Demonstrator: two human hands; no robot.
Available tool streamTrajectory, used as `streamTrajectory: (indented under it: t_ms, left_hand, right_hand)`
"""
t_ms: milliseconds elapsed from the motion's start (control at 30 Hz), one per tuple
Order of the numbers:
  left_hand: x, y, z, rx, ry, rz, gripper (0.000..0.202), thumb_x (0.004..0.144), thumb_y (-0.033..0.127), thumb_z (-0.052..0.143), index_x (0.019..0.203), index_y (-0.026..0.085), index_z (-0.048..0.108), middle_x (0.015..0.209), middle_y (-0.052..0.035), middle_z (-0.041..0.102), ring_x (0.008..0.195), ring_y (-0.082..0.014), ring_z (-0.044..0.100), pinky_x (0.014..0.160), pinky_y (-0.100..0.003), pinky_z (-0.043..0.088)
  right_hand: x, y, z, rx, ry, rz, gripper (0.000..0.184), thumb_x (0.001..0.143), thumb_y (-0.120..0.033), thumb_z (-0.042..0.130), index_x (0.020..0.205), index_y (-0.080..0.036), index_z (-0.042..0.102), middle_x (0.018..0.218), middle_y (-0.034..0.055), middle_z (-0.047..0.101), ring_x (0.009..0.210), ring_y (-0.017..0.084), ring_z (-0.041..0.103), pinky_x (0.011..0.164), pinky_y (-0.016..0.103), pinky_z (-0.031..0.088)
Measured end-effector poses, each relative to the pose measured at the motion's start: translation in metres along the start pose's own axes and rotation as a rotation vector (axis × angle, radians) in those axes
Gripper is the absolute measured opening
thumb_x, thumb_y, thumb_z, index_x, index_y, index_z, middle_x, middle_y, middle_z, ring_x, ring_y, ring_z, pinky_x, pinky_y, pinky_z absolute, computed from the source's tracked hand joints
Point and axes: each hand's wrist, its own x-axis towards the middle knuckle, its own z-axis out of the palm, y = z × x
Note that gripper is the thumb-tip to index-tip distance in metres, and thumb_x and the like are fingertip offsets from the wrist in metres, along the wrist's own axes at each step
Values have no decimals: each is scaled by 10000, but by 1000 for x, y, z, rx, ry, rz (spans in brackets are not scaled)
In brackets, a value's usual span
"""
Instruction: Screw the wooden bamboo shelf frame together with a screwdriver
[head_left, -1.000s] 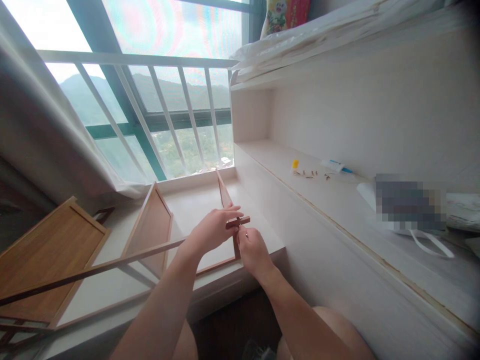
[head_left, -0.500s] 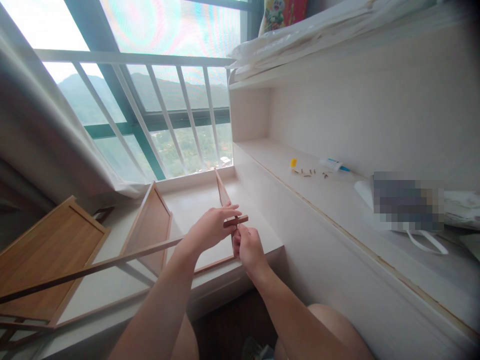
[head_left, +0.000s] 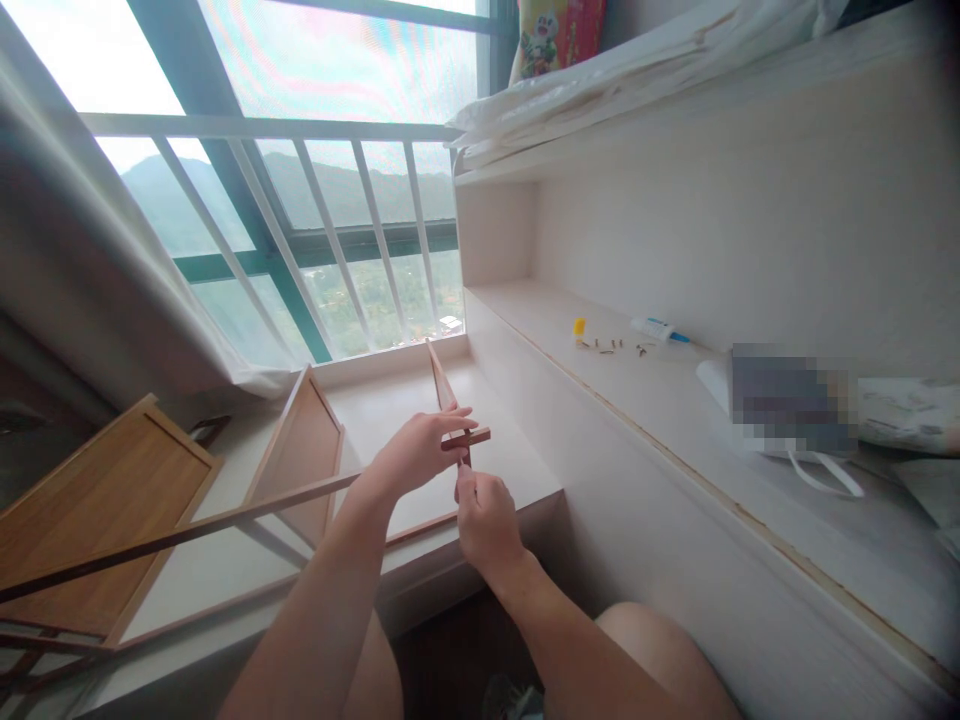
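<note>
My left hand (head_left: 416, 452) is closed round the right end of a long thin wooden rail (head_left: 187, 535) that runs away to the lower left. That end meets the near corner of an upright wooden frame (head_left: 442, 385) standing on the white window ledge (head_left: 390, 410). My right hand (head_left: 484, 518) sits just below the joint, fingers pinched together on something small I cannot make out, right against the wood.
Two wooden panels, one (head_left: 304, 445) by the rail and a larger one (head_left: 90, 520) at the left, lie on the ledge. The long white shelf (head_left: 675, 410) to the right carries a yellow cap (head_left: 579, 327), several small screws (head_left: 619, 346), a tube (head_left: 658, 330) and a white bag (head_left: 795, 440). Window bars (head_left: 330, 240) stand behind.
My right hand has dropped a little and shifted left beneath the joint. The left hand and rail have stayed almost where they were.
</note>
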Motion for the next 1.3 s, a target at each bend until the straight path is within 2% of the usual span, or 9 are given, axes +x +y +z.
streamTrajectory:
  t_ms: [167,400,533,633,733,800,967,1100,1300]
  left_hand:
    - [-2,6,0,61,18,6,356,833,291,572,1180,313,646,1388,10,537,1361,-224,402,1085,-354,395]
    - [-1,21,-10,147,98,-6,193,862,383,544,943,309,704,1338,9,579,1217,-242,551,1007,-380,449]
    - [-10,34,-16,95,271,-8,193,865,365,551,947,270,698,1267,-26,619,1110,-232,603,976,-384,464]
    - [-36,46,-9,-106,442,54,216,909,323,490,903,221,680,1100,-56,670,1015,-185,623,905,-317,492]
    - [-68,50,12,-245,516,39,207,913,321,483,902,213,659,944,-60,678,893,-178,620,801,-301,501]
    - [-86,46,33,-314,464,-8,224,909,333,476,841,206,647,864,-55,672,782,-170,601,725,-290,489]
    - [-103,16,74,-387,117,-159,285,885,361,473,830,186,691,713,-23,661,600,-140,538,593,-256,419]
    - [-108,-9,81,-408,30,-186,322,883,373,448,829,170,691,692,-15,658,653,-148,558,627,-248,404]
    - [-119,-31,74,-385,-77,-193,339,862,379,440,755,162,677,651,-10,636,636,-152,542,603,-252,372]
  right_hand:
    - [-18,20,-4,-285,-114,-111,440,967,-328,264,580,-209,436,531,4,466,545,164,417,565,298,226]
    - [-27,34,-9,-192,-153,-160,249,934,-232,311,909,-222,559,662,-16,523,645,177,501,621,276,328]
    - [-27,20,-28,3,-130,-267,360,827,-106,361,1101,-206,573,885,25,603,808,179,552,764,288,411]
    - [-26,-1,-54,84,-84,-328,383,739,-52,367,972,-194,636,915,44,612,856,188,549,789,295,424]
    - [-22,-24,-82,119,16,-319,341,721,-61,359,834,-193,653,758,23,587,690,172,520,666,282,415]
    - [-15,-38,-102,103,70,-303,306,733,-93,372,792,-187,657,680,3,552,580,149,456,587,270,375]
    - [39,-61,-155,-149,233,-290,279,751,-175,405,833,-174,671,645,-8,517,539,134,416,521,255,309]
    - [99,-51,-194,-576,362,-146,245,727,-233,511,886,-183,690,631,3,562,575,154,474,546,259,312]
    - [155,-15,-222,-916,323,58,381,776,-269,573,1131,-192,686,872,94,695,727,195,585,598,271,365]
